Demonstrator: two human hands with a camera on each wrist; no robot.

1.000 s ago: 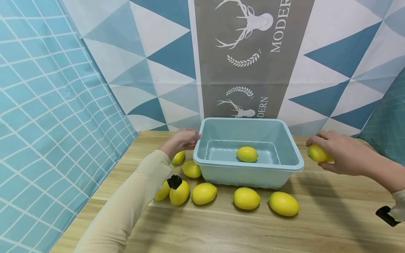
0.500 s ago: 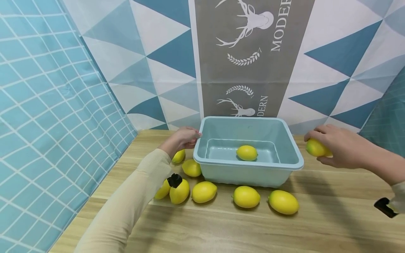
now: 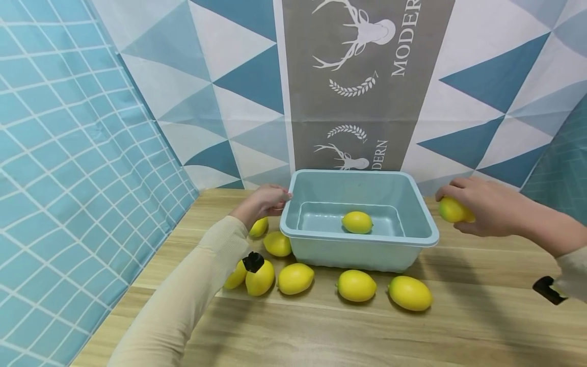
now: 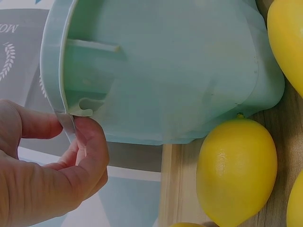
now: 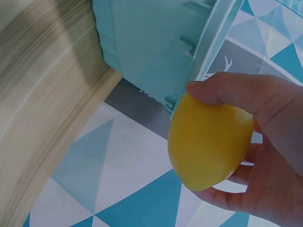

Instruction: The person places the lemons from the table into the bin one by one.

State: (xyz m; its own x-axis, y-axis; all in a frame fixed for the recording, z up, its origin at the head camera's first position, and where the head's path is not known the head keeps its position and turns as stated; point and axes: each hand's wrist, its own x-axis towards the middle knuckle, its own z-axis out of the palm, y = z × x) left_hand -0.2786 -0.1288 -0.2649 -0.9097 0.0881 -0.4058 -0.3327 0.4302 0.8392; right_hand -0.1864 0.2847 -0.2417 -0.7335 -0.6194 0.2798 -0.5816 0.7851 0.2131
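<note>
A light blue plastic bin (image 3: 353, 253) stands on the wooden table with one lemon (image 3: 357, 223) lying inside. My left hand (image 3: 266, 203) pinches the bin's left rim between thumb and fingers, as the left wrist view also shows (image 4: 61, 161). To the right of the bin, my right hand (image 3: 490, 206) grips another lemon (image 5: 210, 142), raised above the table and apart from the bin in the head view. Its thumb lies over the lemon, with the fingers behind.
Several lemons lie on the table along the bin's front and left, including one at front right (image 3: 410, 293) and one at front centre (image 3: 356, 286). My left sleeve (image 3: 183, 295) partly covers some at left. A patterned cloth (image 3: 247, 92) hangs behind the bin.
My right hand, holding the lemon, has moved slightly up and left toward the bin. The left hand stays on the rim, and the bin and other lemons keep their places.
</note>
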